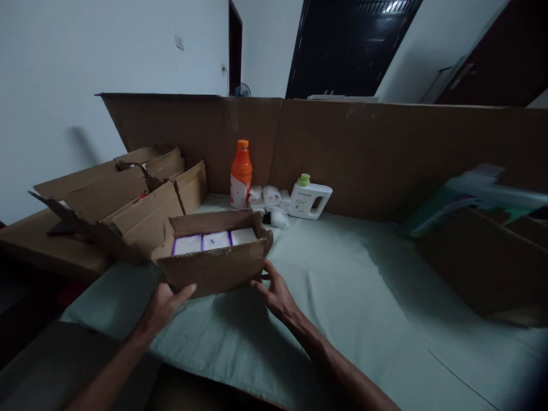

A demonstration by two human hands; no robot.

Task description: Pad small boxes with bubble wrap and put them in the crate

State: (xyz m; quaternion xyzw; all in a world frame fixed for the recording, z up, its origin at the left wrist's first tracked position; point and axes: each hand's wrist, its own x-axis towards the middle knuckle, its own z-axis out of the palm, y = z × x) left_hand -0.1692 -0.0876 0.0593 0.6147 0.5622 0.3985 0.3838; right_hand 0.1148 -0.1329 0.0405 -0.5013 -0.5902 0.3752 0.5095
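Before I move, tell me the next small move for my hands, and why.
I'd probably seat the right hand more firmly under the right end of the open cardboard box: only its fingertips seem to meet the lower corner, while the left hand has its thumb across the front, and three white blocks sit inside.

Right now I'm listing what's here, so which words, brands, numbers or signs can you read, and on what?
None reads clearly.
White bottle with a green cap: dark print on the front, too small and blurred to quote.
Orange bottle: pale label, no legible words.
Middle white block in the cardboard box: a small purple mark, unreadable.
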